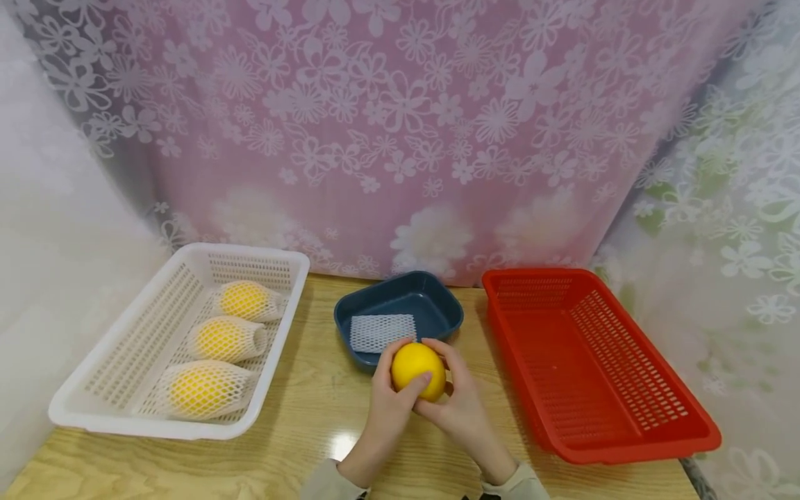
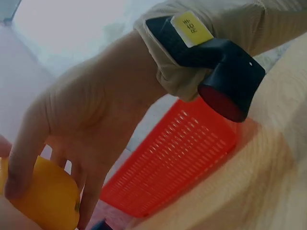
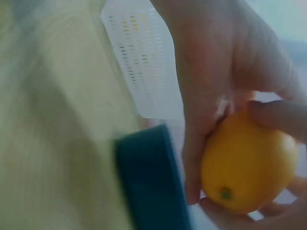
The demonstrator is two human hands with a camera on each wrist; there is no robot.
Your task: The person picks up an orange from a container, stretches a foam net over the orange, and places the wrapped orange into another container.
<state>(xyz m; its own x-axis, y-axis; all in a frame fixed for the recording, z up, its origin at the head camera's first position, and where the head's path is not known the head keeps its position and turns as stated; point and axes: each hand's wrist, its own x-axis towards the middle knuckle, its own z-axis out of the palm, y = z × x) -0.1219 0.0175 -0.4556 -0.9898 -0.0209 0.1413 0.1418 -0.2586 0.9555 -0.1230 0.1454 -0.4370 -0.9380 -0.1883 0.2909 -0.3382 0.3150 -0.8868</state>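
Both hands hold a bare, yellow-orange orange (image 1: 414, 362) above the table, near the front edge of a dark blue basin. My left hand (image 1: 386, 403) grips its left side, thumb across the front. On the other side my right hand (image 1: 461, 411) has its fingers curled around the fruit. In the right wrist view the orange (image 3: 249, 165) shows a small green stem end, with the left hand (image 3: 211, 72) around it. The left wrist view has the right hand (image 2: 96, 110) on the orange (image 2: 53, 191). A flattened white foam net (image 1: 381, 332) lies in the blue basin (image 1: 431, 303).
At the left stands a white basket (image 1: 275, 354) with three oranges in foam nets, the nearest orange (image 1: 203, 389) at its front. A red basket (image 1: 562, 361) stands at the right. Floral curtains (image 1: 400, 139) hang behind and beside the wooden table (image 1: 300, 430).
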